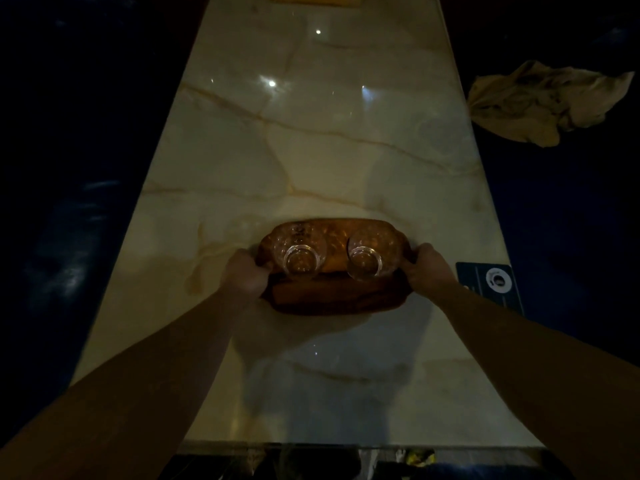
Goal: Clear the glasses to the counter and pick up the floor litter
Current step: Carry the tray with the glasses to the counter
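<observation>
A brown wooden tray [332, 299] sits over the pale marble counter [311, 140], in the middle of the view. Two clear glasses stand on it side by side: the left glass [300, 258] and the right glass [365, 260]. My left hand [244, 271] grips the tray's left end. My right hand [427, 268] grips its right end. Whether the tray rests on the marble or hangs just above it I cannot tell. A crumpled piece of brown paper [540, 102] lies on the dark floor to the right of the counter.
A dark blue card with a round white logo [491, 284] lies at the counter's right edge, close to my right hand. A yellowish object [313, 0] shows at the counter's far end. The floor on both sides is dark.
</observation>
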